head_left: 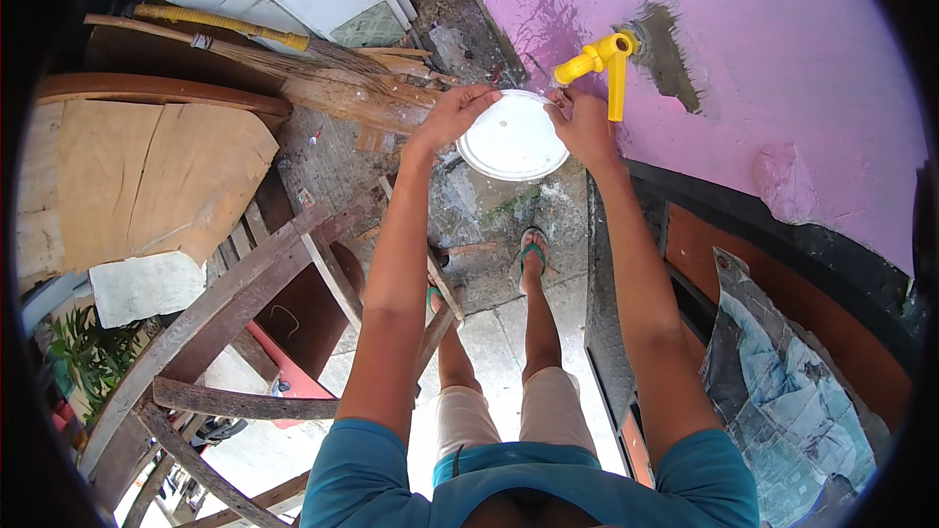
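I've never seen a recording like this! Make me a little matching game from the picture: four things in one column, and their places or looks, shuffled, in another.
Things:
1. Round disc
2. Faucet
3. Right sandal
4. Plant

Places or looks:
A. Green-strapped, worn
B. Leafy, near the picture's left edge
C. Yellow, on the pink wall
D. White, held between the left hand and right hand

Pairs: 1-D, 2-C, 3-A, 4-B

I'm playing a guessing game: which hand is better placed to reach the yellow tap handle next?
Probably the right hand: in this view it's close beside the yellow tap handle. The left hand is farther away, across the round white lid. Both hands have fingers at its rim.
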